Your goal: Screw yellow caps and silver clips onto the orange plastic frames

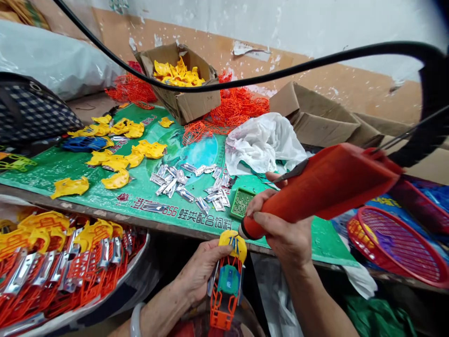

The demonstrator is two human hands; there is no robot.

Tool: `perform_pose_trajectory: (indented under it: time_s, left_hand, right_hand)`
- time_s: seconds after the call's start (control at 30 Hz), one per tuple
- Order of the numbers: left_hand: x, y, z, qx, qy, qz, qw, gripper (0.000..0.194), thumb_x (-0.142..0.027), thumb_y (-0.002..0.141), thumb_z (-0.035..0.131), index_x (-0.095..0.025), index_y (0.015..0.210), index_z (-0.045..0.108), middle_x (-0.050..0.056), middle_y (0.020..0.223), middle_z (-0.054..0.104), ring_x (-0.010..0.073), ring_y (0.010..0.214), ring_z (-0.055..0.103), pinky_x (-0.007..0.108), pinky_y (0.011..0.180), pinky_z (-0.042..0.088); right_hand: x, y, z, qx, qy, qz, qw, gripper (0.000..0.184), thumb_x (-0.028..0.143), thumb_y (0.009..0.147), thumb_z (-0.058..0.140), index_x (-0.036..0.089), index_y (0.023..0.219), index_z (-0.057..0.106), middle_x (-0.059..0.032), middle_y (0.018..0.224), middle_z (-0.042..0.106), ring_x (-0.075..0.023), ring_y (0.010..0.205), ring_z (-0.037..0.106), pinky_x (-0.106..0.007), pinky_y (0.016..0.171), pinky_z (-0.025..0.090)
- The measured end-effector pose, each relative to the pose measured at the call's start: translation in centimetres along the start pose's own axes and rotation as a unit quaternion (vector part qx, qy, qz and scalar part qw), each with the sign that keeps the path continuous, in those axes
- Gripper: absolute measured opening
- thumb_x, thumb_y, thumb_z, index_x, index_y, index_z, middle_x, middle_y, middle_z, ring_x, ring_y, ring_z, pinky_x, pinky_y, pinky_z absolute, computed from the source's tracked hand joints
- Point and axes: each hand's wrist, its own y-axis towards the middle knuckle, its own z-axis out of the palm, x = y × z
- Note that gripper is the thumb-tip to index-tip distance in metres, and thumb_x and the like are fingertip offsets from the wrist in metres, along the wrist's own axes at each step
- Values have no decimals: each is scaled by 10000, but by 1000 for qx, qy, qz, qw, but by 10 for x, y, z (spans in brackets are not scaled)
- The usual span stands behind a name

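Note:
My left hand (200, 266) is closed on a toy car body (223, 299), gripping it at the side. The toy has an orange lattice frame, a teal block in the middle and a yellow front piece with dark marks. Around the red electric screwdriver (322, 182) the fingers of my right hand (289, 236) are wrapped. Its tip points down to the left at the yellow front piece; whether the bit touches a screw I cannot tell. Several silver plates (171, 180) lie on the green sheet (196, 222) beyond my hands, near a small green basket (242, 202).
Yellow shells (115, 161) lie at the left of the table. Behind stand a carton of yellow parts (182, 100), orange frames (238, 107) and a white bag (264, 140). A sack of assembled toys (70, 262) is at lower left, a red basket (403, 252) at right. A black cable (245, 83) crosses above.

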Motion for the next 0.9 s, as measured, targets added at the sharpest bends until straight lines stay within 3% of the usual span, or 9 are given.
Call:
perform_pose_trajectory:
  time_s: [0.63, 0.9]
  left_hand:
    - [5, 2, -3, 16, -15, 6, 1000, 320, -273, 648, 830, -49, 864, 753, 92, 727, 719, 129, 598, 621, 207, 558, 469]
    - [3, 2, -2, 17, -19, -1, 1000, 303, -271, 650, 826, -54, 849, 752, 87, 718, 728, 127, 582, 628, 207, 549, 475]
  right_hand:
    - [-2, -5, 3, 15, -37, 12, 999, 113, 192, 646, 700, 213, 722, 619, 17, 684, 592, -158, 619, 575, -356, 621, 514]
    - [0, -4, 4, 11, -46, 3, 999, 89, 185, 656, 691, 213, 651, 606, 12, 678, 588, -164, 652, 573, -375, 670, 524]
